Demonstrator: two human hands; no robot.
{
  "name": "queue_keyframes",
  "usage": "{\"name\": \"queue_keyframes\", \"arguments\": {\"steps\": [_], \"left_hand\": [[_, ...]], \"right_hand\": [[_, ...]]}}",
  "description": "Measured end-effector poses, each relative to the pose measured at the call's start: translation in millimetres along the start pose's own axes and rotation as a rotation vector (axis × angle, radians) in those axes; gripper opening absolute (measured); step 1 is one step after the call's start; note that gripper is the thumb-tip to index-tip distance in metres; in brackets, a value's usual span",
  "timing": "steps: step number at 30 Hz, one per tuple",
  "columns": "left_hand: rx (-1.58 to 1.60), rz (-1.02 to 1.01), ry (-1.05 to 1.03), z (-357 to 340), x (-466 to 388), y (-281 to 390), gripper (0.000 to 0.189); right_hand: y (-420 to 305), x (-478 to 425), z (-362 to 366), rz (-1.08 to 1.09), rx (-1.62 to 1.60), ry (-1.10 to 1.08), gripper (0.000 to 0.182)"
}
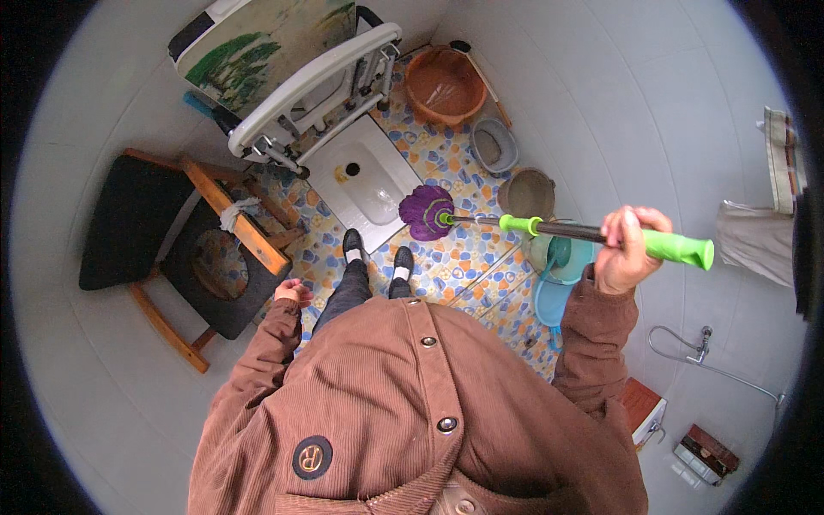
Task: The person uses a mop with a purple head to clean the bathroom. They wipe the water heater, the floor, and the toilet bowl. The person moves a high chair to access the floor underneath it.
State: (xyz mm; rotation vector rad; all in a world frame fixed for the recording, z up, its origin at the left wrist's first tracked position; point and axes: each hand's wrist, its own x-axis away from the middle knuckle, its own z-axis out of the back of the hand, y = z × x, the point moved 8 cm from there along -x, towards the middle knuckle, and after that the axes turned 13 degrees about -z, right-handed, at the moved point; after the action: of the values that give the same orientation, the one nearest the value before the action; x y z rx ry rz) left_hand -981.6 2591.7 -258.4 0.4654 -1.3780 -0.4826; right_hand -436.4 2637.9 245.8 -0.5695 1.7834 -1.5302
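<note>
My right hand [627,248] is closed around the upper handle of a twist mop [573,233] with bright green grips and a dark metal pole. The purple mop head [426,214] rests on the patterned floor at the right front edge of a white squat toilet [386,168], partly over its rim. My left hand [294,293] hangs by my side, near the front corner of a chair [235,219] with a wooden frame and a round hole in its black seat. Its fingers are slightly bent and hold nothing that I can see. A whitish cloth is tied around the chair's wooden arm.
A folded white-framed seat [315,84] stands behind the toilet. Along the right wall are an orange basin [444,87], a grey basin [494,145], a brownish bucket [526,193] and blue plastic basins [553,299]. Cloths [756,238] and a shower hose [740,374] hang on that wall.
</note>
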Motion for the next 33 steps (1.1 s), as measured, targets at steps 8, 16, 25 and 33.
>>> {"name": "queue_keyframes", "arguments": {"steps": [8, 16, 25, 33], "left_hand": [[0.108, -0.001, 0.075, 30.0, -11.3, 17.8, 0.024], [0.12, 0.068, 0.068, 52.2, -38.3, 1.9, 0.018], [-0.05, 0.065, 0.049, 18.8, -33.4, 27.6, 0.02], [0.002, -0.075, -0.183, -90.0, -7.3, 93.1, 0.02]], "right_hand": [[-128.8, -3.6, -97.5, 0.151, -0.046, -0.468, 0.019], [-31.0, 5.7, -103.8, -0.077, 0.032, -0.489, 0.023], [104.6, 85.0, -77.5, -0.385, 0.031, -0.314, 0.015], [-42.9, 60.9, -73.3, -0.142, -0.241, -0.419, 0.023]]}}
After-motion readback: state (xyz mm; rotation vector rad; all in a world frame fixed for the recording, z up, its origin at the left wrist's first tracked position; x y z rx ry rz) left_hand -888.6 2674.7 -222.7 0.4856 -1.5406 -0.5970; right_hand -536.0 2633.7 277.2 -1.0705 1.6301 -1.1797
